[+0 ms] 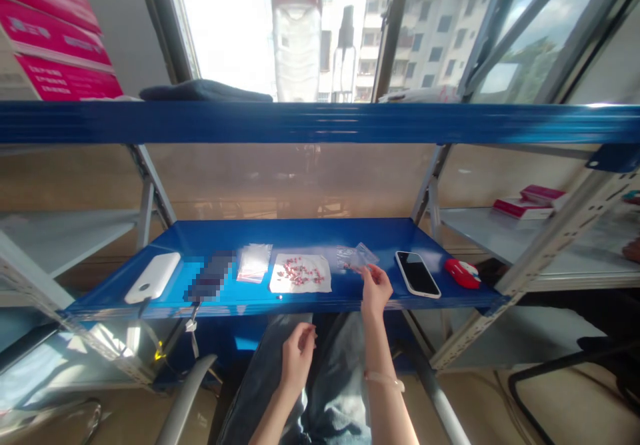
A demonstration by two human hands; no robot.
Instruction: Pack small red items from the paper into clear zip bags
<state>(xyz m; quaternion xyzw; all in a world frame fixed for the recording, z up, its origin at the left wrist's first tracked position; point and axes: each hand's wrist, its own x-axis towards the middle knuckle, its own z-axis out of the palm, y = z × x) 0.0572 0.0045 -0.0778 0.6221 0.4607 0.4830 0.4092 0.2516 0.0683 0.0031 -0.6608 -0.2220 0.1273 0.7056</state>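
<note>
My right hand [375, 290] is raised at the front edge of the blue shelf [300, 235] and pinches a small clear plastic bag [361, 257] by its corner. Just left of it lies a white sheet [300, 275] strewn with several small red pieces [300, 272]. My left hand [299, 352] hangs lower, over my lap, with its fingers curled; whether anything sits in them cannot be seen. A stack of small clear bags [254, 262] lies left of the white sheet.
On the shelf also lie a white power bank [153, 277], a blurred dark item [211, 277], a black phone [417, 274] and a red object [463, 274]. Pink boxes [50, 38] stand on the upper shelf at left. A side shelf [505, 232] at right holds pink boxes.
</note>
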